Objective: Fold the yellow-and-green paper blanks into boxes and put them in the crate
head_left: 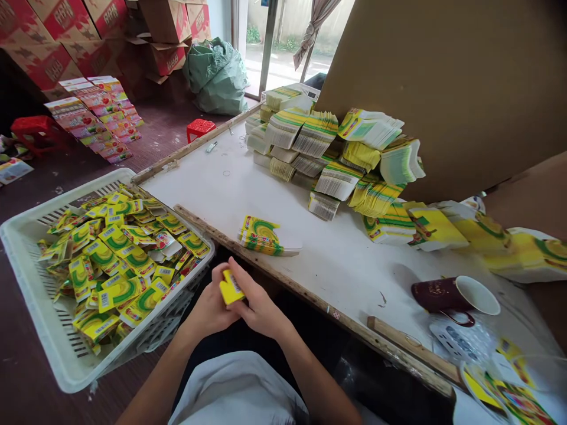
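Note:
Between my two hands, above my lap and just off the table edge, is a small yellow carton (232,288) with a barcode on it. My left hand (211,310) closes around its left side, partly hiding it. From the right, my right hand (254,304) pinches it between thumb and fingers. A small pile of flat yellow-green cartons (263,237) lies on the table just beyond my hands. To the left, a white plastic crate (66,369) holds many small yellow-green cartons (128,257), jumbled together.
Stacked bundles of flat cartons (305,139) stand at the table's back. A maroon mug (436,295) lies on its side at right, near a clear plastic item (465,339). A wooden strip (283,274) edges the table. A red stool (200,128) and green sack (217,77) are behind.

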The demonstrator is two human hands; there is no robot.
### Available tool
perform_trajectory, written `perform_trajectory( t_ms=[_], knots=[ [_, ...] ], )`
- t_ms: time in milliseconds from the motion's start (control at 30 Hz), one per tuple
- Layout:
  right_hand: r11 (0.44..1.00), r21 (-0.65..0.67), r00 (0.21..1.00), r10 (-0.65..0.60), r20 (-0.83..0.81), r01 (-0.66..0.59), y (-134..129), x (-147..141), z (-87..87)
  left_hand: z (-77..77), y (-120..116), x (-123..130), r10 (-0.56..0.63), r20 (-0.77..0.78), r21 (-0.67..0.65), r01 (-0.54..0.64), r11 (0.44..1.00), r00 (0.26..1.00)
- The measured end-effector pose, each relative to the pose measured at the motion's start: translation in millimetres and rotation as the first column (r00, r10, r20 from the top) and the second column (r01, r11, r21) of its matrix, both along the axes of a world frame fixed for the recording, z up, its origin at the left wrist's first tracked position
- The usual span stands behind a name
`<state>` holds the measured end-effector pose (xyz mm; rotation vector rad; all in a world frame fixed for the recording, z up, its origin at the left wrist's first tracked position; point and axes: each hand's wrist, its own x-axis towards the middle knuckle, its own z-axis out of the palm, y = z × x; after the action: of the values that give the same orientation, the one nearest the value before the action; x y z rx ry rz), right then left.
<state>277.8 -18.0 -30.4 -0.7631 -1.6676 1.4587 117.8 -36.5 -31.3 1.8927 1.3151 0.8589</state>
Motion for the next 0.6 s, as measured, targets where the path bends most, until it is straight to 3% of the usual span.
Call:
perform_trajectory(
  t_ms=[67,133,233,367,600],
  knots=[
    [0.992,0.122,0.992,-0.037,0.122,0.022,1,1,-0.3,-7.2,0,2,0.098,0.018,0.034,-0.098,0.995,0.995],
    [0.981,0.146,0.981,-0.149,0.123,0.130,4,4,-3.9,-11.0,-1,2,0.206,-0.068,0.088,-0.199,0.976,0.976],
    [0.963,0.158,0.965,-0.239,0.108,0.220,7,12,-10.6,-6.8,-1,-3,0.245,-0.197,0.169,-0.213,0.962,0.949],
    [0.972,0.235,0.958,-0.096,0.269,0.032,5,20,-10.4,6.6,0,-14,0.200,-0.168,0.203,-0.165,0.965,0.965],
    [0.959,0.278,0.949,-0.037,0.314,-0.054,17,33,12.8,17.6,0,-19,0.136,-0.062,0.082,-0.131,0.988,0.989]
  ],
)
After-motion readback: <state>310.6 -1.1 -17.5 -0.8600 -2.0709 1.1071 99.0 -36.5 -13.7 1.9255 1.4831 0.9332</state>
